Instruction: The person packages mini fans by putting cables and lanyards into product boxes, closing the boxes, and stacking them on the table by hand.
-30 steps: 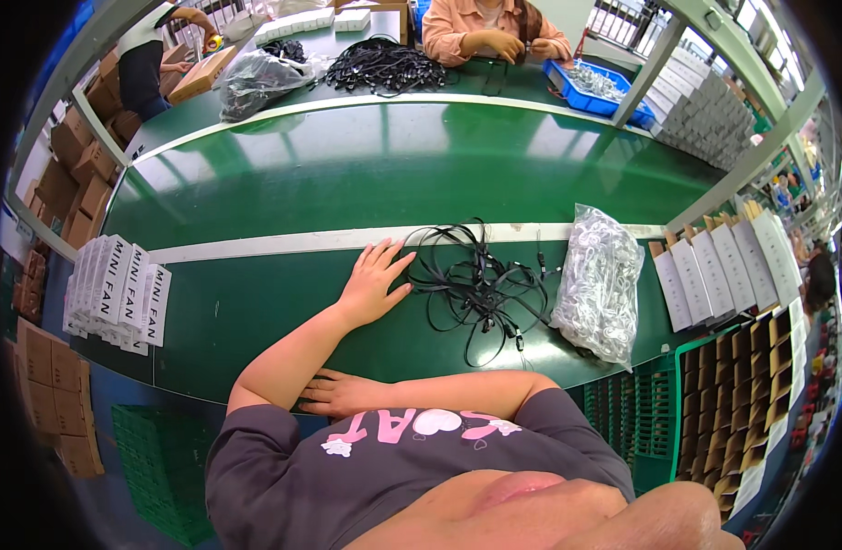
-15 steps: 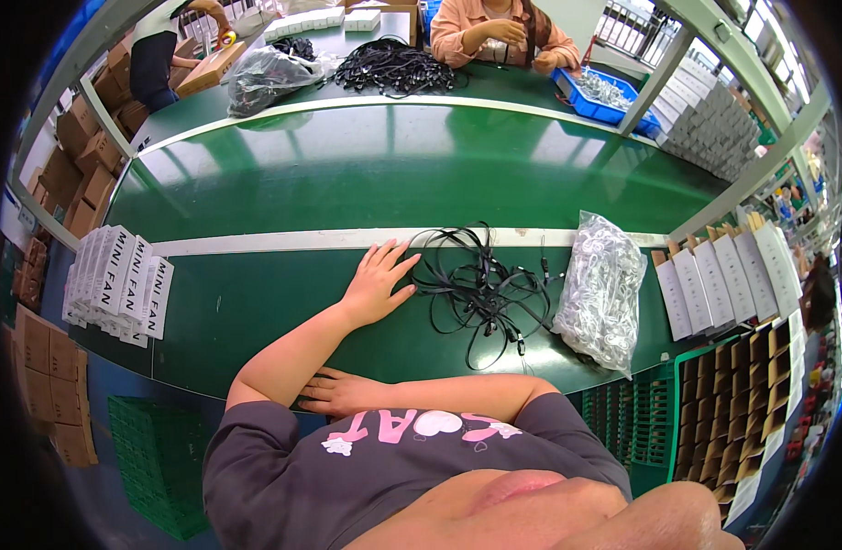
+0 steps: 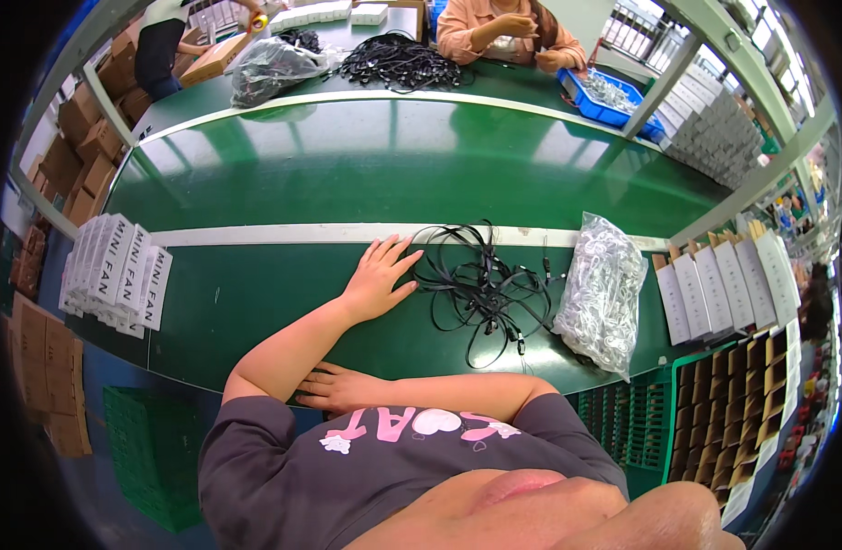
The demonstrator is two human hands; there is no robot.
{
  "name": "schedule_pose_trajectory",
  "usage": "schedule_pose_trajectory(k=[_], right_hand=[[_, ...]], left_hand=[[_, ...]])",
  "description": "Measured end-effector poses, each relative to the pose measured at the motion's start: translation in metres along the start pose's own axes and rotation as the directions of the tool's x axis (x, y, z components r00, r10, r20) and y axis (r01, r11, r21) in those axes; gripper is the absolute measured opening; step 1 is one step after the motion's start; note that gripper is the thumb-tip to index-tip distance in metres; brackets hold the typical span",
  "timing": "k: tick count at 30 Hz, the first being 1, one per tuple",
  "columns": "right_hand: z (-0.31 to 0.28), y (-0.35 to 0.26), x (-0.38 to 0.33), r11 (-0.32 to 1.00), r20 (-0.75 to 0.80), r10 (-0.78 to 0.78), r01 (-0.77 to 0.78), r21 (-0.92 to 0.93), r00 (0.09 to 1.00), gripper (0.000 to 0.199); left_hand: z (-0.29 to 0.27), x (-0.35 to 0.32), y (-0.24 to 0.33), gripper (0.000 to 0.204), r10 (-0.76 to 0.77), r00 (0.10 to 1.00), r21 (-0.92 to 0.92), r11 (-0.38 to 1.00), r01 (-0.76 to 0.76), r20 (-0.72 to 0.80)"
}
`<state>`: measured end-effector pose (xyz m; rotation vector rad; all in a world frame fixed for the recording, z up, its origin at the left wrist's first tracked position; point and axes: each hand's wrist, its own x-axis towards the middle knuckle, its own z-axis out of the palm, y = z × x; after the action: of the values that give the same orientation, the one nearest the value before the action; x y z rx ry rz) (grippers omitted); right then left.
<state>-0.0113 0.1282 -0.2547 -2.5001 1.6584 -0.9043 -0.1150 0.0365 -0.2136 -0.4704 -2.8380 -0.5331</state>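
Observation:
My left hand (image 3: 379, 280) lies flat on the green table with its fingers spread and nothing in it. Its fingertips reach toward the white strip, just left of a tangled heap of black lanyards (image 3: 485, 291) with small dark clips. My right forearm crosses in front of my chest. At the table's near edge, beside my left elbow, my right hand (image 3: 340, 389) rests with its fingers apart, also holding nothing. Right of the lanyards lies a clear plastic bag (image 3: 602, 295) full of whitish pieces too jumbled to make out.
White printed boxes (image 3: 116, 273) are stacked at the left end, and upright white boxes (image 3: 728, 284) stand at the right. Below them sits a divided carton (image 3: 728, 394). Across the table, a person (image 3: 503, 32) sits by a blue tray (image 3: 613, 98) and black cords (image 3: 402, 62).
My hands keep their places on the table. The view has shifted slightly. At the far left, a standing person's arm with a tape roll has moved a little to the right.

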Motion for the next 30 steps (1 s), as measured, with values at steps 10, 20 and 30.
schedule_pose_trajectory(k=[10,20,30], right_hand=[[-0.018,-0.004,0.004,0.99,0.093,0.126,-0.132,0.058,0.988,0.068],[-0.021,-0.006,0.004,0.987,0.186,0.131,-0.146,0.066,0.974,0.071],[-0.017,-0.002,0.002,0.991,0.158,0.124,-0.131,0.034,0.98,0.071]], left_hand=[[0.007,0.002,-0.005,0.055,0.031,0.999,-0.011,0.999,-0.031,-0.013],[0.013,-0.001,-0.007,0.054,0.022,1.0,-0.037,0.999,-0.023,-0.016],[0.009,0.0,-0.005,0.052,0.017,1.0,-0.03,0.999,-0.017,0.001]])
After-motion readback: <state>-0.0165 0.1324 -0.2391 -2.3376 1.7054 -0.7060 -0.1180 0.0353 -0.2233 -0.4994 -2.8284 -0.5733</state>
